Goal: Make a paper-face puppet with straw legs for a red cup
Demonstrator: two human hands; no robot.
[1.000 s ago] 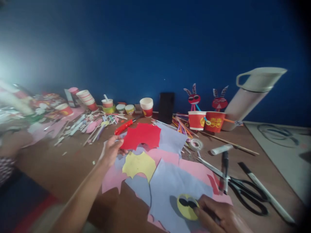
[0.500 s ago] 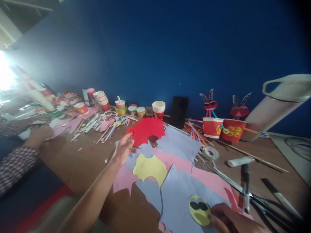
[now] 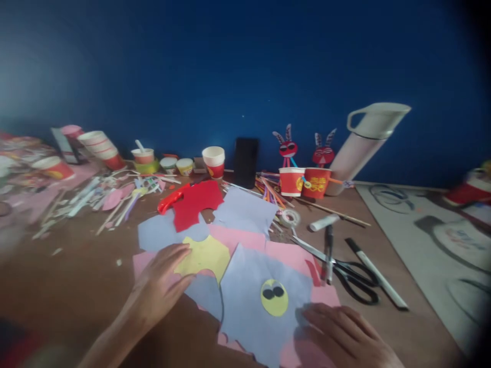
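Note:
A yellow paper oval (image 3: 274, 305) with two black eyes lies on a blue-grey paper sheet (image 3: 249, 291). My right hand (image 3: 341, 332) rests to the right of the oval, fingers stretched over the sheet's edge and pink paper (image 3: 291, 255), holding nothing. At the left edge of a yellow paper scrap (image 3: 205, 255) with scalloped cut-outs, my left hand (image 3: 164, 278) has its fingers apart; whether it presses on the scrap I cannot tell. Behind that scrap lies cut red paper (image 3: 197, 202), beside a red plastic tool (image 3: 171, 199).
Black-handled scissors (image 3: 356, 278), a marker (image 3: 378, 276) and a tape roll (image 3: 290, 218) lie at the right. Two red cups (image 3: 291, 182) with paper figures stand near a leaning flask (image 3: 360, 148). Paper cups (image 3: 214, 161), a phone (image 3: 246, 162) and scraps (image 3: 111, 197) line the back.
The right hand has released the yellow oval, which now lies on the blue-grey sheet. My left hand has come back from the red paper to the yellow scrap. The view has swung right.

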